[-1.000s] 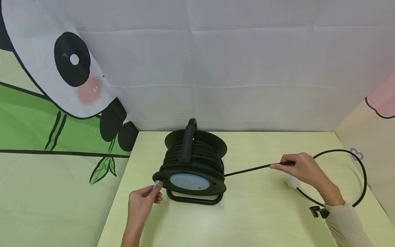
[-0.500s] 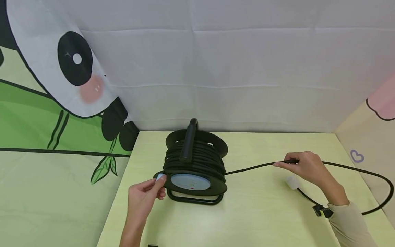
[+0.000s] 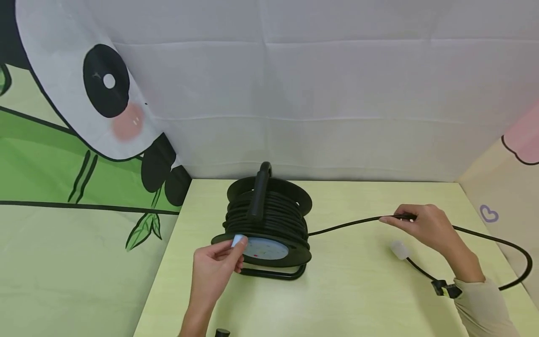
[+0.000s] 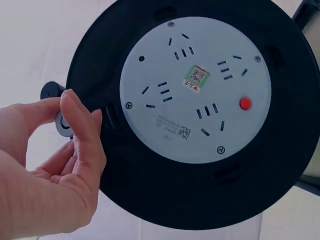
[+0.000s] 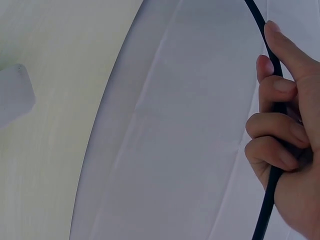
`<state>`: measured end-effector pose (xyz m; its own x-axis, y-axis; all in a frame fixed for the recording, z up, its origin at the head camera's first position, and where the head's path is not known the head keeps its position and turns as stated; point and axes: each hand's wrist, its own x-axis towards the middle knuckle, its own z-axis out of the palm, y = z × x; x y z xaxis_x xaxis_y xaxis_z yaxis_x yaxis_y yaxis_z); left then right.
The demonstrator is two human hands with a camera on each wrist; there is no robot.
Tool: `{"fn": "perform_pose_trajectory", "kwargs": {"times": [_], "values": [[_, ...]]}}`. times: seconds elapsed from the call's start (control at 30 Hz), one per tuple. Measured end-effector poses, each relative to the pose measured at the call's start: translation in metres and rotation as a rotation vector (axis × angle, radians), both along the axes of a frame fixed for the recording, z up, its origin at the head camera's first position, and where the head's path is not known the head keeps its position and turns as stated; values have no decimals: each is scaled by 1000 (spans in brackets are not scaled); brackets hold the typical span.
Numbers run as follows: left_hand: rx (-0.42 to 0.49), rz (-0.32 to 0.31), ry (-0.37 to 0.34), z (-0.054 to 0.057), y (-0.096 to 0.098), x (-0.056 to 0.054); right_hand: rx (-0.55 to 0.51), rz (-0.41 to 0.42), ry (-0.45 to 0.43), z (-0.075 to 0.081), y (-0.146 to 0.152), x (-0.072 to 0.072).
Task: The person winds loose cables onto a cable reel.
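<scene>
A black cable reel (image 3: 267,206) stands on the table, wound with black cable, its socket disc (image 4: 195,125) facing me. At the left part of its front rim, my left hand (image 3: 214,271) pinches a small pale crank knob (image 3: 237,240) between thumb and fingers; the left wrist view shows the knob's grey end (image 4: 64,125) partly covered. To the right, my right hand (image 3: 429,229) holds the cable (image 3: 345,225) that runs off the reel. In the right wrist view its fingers (image 5: 272,125) curl round the cable. A whitish plug (image 3: 400,250) lies below that hand.
The cable's loose end loops out past the right wrist (image 3: 522,262), near the table's right side. Printed cloth (image 3: 337,93) hangs along the back and sides. A black object (image 3: 222,332) shows at the bottom edge. The reel has a top handle (image 3: 258,196).
My left hand and the knob have moved right along the reel's front rim. The right hand has shifted slightly right, still holding the cable, and the loop beyond it has spread outward and lower.
</scene>
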<state>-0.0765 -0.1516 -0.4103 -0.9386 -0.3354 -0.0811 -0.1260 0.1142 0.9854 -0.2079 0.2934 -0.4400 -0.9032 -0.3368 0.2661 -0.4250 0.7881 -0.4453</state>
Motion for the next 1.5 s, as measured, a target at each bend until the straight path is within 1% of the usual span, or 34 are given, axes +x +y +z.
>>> {"fn": "perform_pose_trajectory", "kwargs": {"times": [0.23,0.6,0.7,0.87,1.03,1.27,1.5], "values": [[4,-66,-2,2,11,-1,-22,41,-11,-3,-9,0],[62,-186,57,-3,28,-3,-53,104,-46,-4,-27,2],[62,-197,71,-4,33,-3,-50,118,-39,-5,-31,1],[80,-194,104,-8,41,-2,-52,128,-25,-7,-36,0],[119,-222,112,-11,46,-3,-46,120,-19,-7,-37,1],[139,-273,100,-20,62,-5,-43,126,-6,-6,-39,2],[158,-311,72,-37,79,-6,-30,137,24,-6,-44,0]]}}
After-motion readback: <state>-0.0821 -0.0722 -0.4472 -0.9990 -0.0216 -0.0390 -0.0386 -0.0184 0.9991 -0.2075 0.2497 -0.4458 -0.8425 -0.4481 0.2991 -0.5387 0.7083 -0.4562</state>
